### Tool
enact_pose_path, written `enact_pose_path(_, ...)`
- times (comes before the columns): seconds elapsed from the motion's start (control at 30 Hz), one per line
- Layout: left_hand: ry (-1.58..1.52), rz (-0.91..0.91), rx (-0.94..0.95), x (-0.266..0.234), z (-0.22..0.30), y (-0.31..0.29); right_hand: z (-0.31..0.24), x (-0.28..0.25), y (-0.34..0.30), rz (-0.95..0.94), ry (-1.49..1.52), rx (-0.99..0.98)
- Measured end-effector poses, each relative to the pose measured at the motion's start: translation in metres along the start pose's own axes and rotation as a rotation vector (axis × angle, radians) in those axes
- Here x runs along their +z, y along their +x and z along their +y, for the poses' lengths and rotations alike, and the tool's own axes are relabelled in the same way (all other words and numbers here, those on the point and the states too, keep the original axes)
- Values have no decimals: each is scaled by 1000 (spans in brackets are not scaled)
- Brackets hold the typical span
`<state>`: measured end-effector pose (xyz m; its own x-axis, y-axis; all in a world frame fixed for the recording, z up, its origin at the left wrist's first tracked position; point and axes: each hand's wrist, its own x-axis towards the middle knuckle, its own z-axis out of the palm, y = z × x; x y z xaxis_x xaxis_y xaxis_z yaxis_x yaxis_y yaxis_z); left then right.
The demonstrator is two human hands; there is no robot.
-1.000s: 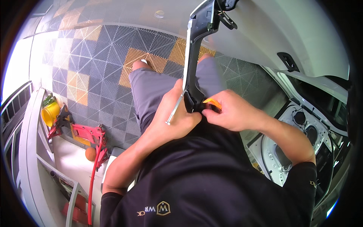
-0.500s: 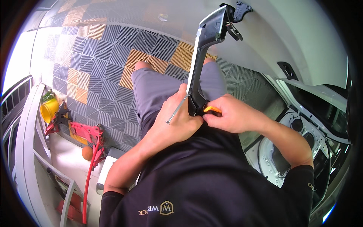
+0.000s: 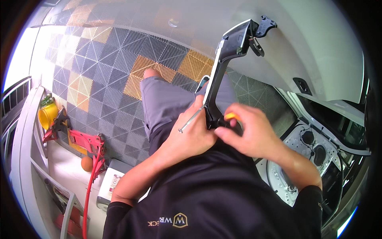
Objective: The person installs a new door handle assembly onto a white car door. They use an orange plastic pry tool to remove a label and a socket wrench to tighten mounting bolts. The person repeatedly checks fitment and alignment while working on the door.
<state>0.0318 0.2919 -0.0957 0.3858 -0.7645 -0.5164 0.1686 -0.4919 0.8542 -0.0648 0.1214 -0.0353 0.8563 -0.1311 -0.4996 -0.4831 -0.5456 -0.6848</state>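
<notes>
A long car trim piece (image 3: 215, 85), black with a white edge, stands tilted in front of my body, its lower end near my waist. My left hand (image 3: 193, 133) is closed round that lower end. A thin metal rod (image 3: 191, 119) with a small wider tip lies across the back of this hand; its other end is hidden behind the trim. My right hand (image 3: 252, 129) is beside the trim's lower end, its fingers curled round a small orange piece (image 3: 232, 116), with the thumb apart. Whether that piece belongs to a larger tool is hidden.
A large pale car panel (image 3: 318, 44) fills the upper right. Below it is a bare door frame (image 3: 302, 147) with exposed metal. At left are a yellow pot (image 3: 48, 115), a red jack (image 3: 85, 141), an orange ball (image 3: 87, 163) and a white box (image 3: 111, 185).
The trim has shifted right and slightly down in view, with my left hand following. My right hand has drawn back slightly from the trim's lower end, its thumb and fingers further apart.
</notes>
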Motion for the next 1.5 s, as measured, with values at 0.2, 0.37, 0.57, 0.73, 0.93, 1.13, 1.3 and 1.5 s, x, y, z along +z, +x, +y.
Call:
enact_pose_path(0.2,-154,-228,71,-14,-10,3,-8,11,-7,-5,236,212)
enact_pose_path(0.37,-639,-657,31,-24,-35,21,-7,9,-20,61,352,146)
enact_pose_path(0.57,-809,-794,-150,-18,-40,11,-14,25,-52,256,689,129)
enact_pose_path(0.73,-718,-875,-134,-10,-32,22,-6,60,-86,649,628,105)
enact_pose_path(0.93,-905,-841,-77,31,-32,24,11,101,-129,809,768,143)
enact_pose_path(1.13,-917,-771,169,69,-43,32,41,128,-137,963,723,70)
enact_pose_path(1.3,-958,-738,148,86,-45,40,70,133,-123,1097,738,-24)
enact_pose_path(1.5,-1009,-820,108,91,-37,55,84,127,-128,1092,572,-34)
